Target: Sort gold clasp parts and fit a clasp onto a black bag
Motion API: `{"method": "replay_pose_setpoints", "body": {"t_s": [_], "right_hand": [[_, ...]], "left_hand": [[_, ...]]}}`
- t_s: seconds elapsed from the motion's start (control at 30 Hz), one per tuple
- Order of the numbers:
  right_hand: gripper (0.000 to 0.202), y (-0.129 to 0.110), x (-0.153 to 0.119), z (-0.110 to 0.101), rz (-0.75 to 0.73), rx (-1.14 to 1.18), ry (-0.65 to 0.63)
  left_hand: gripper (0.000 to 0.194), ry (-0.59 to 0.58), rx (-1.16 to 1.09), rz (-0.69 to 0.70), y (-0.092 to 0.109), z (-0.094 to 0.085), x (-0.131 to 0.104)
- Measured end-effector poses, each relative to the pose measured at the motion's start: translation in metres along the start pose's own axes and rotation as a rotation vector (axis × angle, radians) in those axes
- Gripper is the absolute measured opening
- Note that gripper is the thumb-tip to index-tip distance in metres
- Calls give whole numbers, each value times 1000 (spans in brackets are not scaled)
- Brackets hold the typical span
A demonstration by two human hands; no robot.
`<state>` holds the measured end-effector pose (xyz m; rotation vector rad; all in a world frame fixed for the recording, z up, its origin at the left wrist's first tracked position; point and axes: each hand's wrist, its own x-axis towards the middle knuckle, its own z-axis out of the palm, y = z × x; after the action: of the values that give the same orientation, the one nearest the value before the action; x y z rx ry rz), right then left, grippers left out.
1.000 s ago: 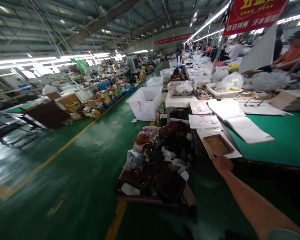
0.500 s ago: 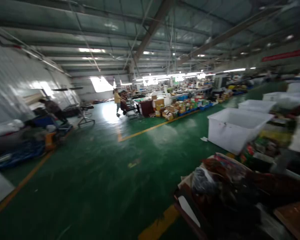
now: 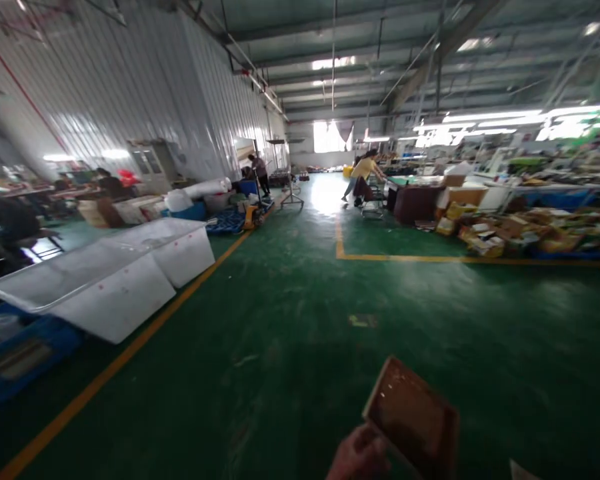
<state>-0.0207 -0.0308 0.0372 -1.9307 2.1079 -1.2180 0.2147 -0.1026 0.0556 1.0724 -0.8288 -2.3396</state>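
My left hand [image 3: 359,455] is at the bottom edge, right of the middle, its fingers closed on the left edge of a brown, shallow tray-like board [image 3: 410,417]. The board is tilted over the green floor, with a pale rim along its left side and a few small light specks on its face. Its lower part fades into shadow. My right hand does not show. A pale corner of something [image 3: 521,471] pokes in at the bottom right, too little of it to identify.
White bins [image 3: 125,280] and a blue crate [image 3: 27,353] line the left, beside a yellow floor line [image 3: 130,350]. Ahead, a person in a yellow top [image 3: 363,172] leans at a wheeled chair or cart. Cartons and bags [image 3: 510,230] lie at the right below worktables. Another person [image 3: 260,175] stands farther back.
The view has swung left, bringing the left-hand bins into sight. The dark pile and white bins at the right have left the frame. My left hand and the brown board now show.
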Motion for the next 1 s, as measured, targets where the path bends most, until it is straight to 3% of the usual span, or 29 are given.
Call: {"method": "replay_pose_setpoints", "body": {"t_s": [0.1,0.27,0.37,0.47,0.6,0.7,0.87,1.0], "right_hand": [[26,-34,60,77,-248,66,-150],[22,-98,236,187,-512,214,-305],[20,-128,339,252,-617,286,-380],[17,-149,425,328,-696,332,-457],[18,-174,531,442,-732,334,-540],[16,-199,615,518,-706,342,-582],[27,-246,759,610,-691,467,-568],[33,-248,856,699,-509,532,-484]], "left_hand": [[62,142,-112,201,73,-42,43],[57,379,-282,297,224,-119,75],[52,400,-354,428,298,-173,96],[48,391,-410,552,359,-239,133],[57,373,-482,636,444,-340,198],[61,367,-502,623,524,-410,240],[64,417,-494,588,676,-512,292],[61,446,-595,593,779,-607,340]]}}
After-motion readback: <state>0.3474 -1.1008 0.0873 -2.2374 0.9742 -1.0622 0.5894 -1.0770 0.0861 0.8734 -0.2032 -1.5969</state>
